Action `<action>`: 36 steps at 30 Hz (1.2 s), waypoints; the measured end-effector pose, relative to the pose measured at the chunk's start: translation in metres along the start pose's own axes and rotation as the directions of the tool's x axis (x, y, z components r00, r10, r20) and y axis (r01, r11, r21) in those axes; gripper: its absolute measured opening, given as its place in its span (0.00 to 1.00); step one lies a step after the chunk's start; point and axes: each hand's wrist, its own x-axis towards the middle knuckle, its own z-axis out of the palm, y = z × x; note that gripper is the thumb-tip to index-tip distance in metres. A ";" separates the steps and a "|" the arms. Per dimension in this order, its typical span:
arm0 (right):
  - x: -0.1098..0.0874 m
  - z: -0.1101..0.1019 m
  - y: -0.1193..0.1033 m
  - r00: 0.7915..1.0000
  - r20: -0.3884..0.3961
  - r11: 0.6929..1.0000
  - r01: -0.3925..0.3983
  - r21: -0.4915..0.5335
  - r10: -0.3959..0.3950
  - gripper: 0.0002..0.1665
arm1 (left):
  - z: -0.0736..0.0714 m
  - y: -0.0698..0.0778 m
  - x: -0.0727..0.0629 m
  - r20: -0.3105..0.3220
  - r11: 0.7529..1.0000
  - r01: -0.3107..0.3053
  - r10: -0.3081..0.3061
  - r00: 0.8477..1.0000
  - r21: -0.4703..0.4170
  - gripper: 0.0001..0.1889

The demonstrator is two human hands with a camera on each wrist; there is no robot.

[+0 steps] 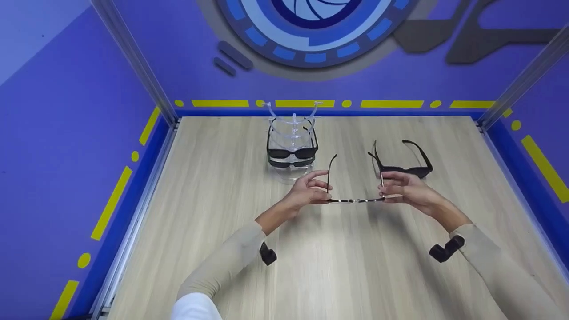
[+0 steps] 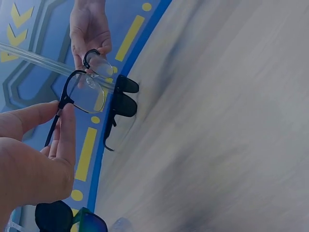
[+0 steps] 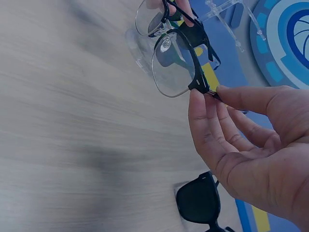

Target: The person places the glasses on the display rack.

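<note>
A pair of clear-lensed eyeglasses (image 3: 170, 67) with dark upper rims is held between both hands above the table, temples unfolded and pointing away from me. My left hand (image 1: 306, 194) pinches the glasses at the left hinge and temple, fingertips and thumb meeting on the dark corner in the left wrist view. On the other side, my right hand (image 1: 410, 192) pinches the right hinge. Just beyond the right hand lie black sunglasses (image 1: 406, 170), their temples spread. Ahead and to the left stands a clear eyewear rack (image 1: 294, 119) bearing two dark sunglasses (image 1: 291, 154), one above the other.
The wooden table (image 1: 213, 186) is bounded by blue panels with yellow dashes (image 1: 220, 103) at the back and sides. Metal posts (image 1: 138, 58) rise at the back corners. Black wrist cameras (image 1: 268, 254) are strapped to both forearms.
</note>
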 end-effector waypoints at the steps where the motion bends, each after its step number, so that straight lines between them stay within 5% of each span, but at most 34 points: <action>1: 0.000 0.000 -0.002 1.000 0.004 1.000 0.003 0.007 -0.003 0.29 | 0.000 0.002 -0.001 0.000 1.000 -0.001 0.001 1.000 -0.006 0.37; 14: -0.004 0.008 -0.020 0.999 0.029 0.998 0.021 0.059 -0.022 0.23 | -0.005 0.031 -0.015 0.035 0.999 -0.041 0.041 0.999 0.005 0.40; 36: 0.017 0.028 -0.038 0.997 0.075 0.998 0.017 0.061 -0.022 0.40 | -0.030 0.048 -0.031 -0.008 0.998 -0.062 0.062 0.998 0.005 0.40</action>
